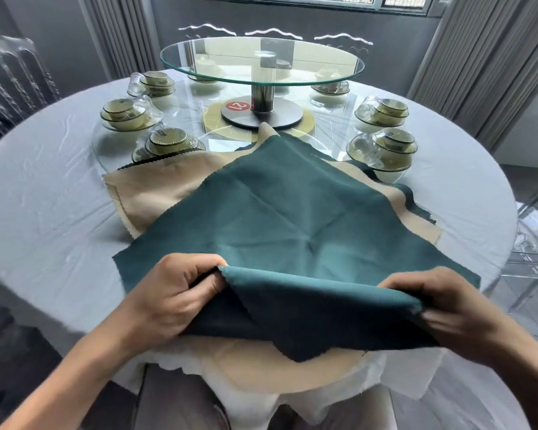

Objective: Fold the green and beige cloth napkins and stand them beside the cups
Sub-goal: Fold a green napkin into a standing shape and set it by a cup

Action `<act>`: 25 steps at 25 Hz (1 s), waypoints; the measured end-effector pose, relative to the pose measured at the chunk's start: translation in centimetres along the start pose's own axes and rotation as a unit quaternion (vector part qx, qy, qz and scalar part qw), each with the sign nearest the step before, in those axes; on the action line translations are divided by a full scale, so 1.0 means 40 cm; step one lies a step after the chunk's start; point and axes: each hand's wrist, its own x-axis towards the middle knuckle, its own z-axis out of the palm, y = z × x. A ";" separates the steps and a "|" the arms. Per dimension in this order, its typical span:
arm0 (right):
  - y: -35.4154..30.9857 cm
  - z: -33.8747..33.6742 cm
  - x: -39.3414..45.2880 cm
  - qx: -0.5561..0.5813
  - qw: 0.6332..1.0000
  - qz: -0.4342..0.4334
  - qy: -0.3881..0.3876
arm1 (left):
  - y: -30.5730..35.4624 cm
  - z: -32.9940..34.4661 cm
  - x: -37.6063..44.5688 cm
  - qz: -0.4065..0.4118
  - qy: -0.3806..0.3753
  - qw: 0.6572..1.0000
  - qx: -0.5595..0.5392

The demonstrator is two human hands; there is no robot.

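Green napkin (pixel 292 212): spread flat at table's near edge, atop beige layers — near edge lifted and turned over.
Left hand (pixel 171 293): fingers curled, pinching the raised fold at its left end.
Right hand (pixel 447 308): fingers and thumb clamped on the fold's right end.
Beige napkin (pixel 156 187): beneath the green, showing left, right and at the near table edge.
Cups (pixel 168 141): stacked with bowls and saucers in sets around the glass ring.
Glass turntable (pixel 261 62): raised on a metal post — centre of table (pixel 44 197).
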 end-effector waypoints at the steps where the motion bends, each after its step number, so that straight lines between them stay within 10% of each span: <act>1: -0.005 -0.020 0.020 0.018 1.000 0.015 -0.016 | 0.004 -0.020 0.018 -0.018 -0.033 0.999 0.006; 7: 0.099 -0.022 0.229 -0.273 0.918 0.138 0.254 | -0.097 -0.014 0.212 -0.107 0.147 0.933 0.312; 13: 0.239 -0.027 0.234 -0.187 0.909 0.202 0.313 | -0.161 0.107 0.139 0.063 0.070 0.924 0.371; 19: 0.375 -0.187 0.281 -0.105 0.905 0.354 0.212 | -0.206 0.177 0.126 -0.023 -0.059 0.928 0.366; 25: 0.404 -0.235 0.299 -0.048 0.941 0.253 0.217 | -0.205 0.176 0.118 -0.036 -0.058 0.922 0.380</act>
